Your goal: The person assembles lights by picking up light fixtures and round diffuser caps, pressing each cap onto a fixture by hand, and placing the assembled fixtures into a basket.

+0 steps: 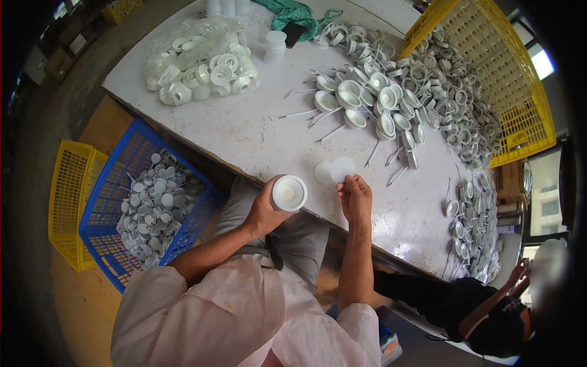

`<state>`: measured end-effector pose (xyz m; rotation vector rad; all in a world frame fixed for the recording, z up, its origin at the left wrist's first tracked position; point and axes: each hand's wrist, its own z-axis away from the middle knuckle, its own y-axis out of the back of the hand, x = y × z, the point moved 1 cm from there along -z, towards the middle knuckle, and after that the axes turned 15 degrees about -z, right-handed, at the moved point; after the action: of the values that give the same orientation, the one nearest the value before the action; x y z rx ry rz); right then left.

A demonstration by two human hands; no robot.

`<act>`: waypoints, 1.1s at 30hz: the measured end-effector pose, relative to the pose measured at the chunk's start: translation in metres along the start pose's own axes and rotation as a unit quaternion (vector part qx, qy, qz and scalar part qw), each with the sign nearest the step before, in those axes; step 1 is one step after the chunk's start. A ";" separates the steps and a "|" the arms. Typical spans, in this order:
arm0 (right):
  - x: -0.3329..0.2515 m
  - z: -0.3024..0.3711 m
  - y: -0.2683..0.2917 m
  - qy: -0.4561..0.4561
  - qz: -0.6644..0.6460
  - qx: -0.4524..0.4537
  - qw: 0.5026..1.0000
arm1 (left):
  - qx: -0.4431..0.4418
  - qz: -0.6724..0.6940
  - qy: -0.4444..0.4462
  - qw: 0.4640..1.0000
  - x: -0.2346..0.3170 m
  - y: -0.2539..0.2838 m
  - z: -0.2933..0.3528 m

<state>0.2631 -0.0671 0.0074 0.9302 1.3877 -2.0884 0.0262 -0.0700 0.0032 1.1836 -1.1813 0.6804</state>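
Observation:
My left hand (263,214) is closed around a round white downlight housing (290,194), its open face turned up and a yellowish LED patch showing in its centre. Between the thumb and fingers of my right hand (356,199) is a thin white plastic disc (343,167), raised just over the table's front edge. Partly behind it, another white disc (322,174) shows at the tabletop; whether it is a single disc or a stack I cannot tell. Beyond my right hand lie several finished-looking white downlights (354,118) with wires, heaped on the table.
A large pile of downlight rings (452,92) spills from a tipped yellow crate (520,104). At the back left are a clear bag (202,61) of white parts and a disc stack (275,48). A blue crate (110,260) of downlights stands left. Another person (489,318) works at right.

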 end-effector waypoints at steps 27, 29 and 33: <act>0.037 0.060 -0.045 0.003 0.177 0.005 0.984 | -0.030 0.002 -0.011 0.999 0.008 -0.013 -0.006; 0.040 0.059 -0.045 0.003 0.175 0.009 0.984 | -0.025 -0.008 -0.011 1.000 0.007 -0.013 -0.006; 0.040 0.060 -0.047 -0.003 0.167 0.009 0.986 | -0.024 -0.009 -0.019 0.999 0.004 -0.011 -0.005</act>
<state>0.1869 -0.1045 0.0216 1.0802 1.1199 -1.8513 0.0392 -0.0697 0.0035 1.1689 -1.2109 0.6152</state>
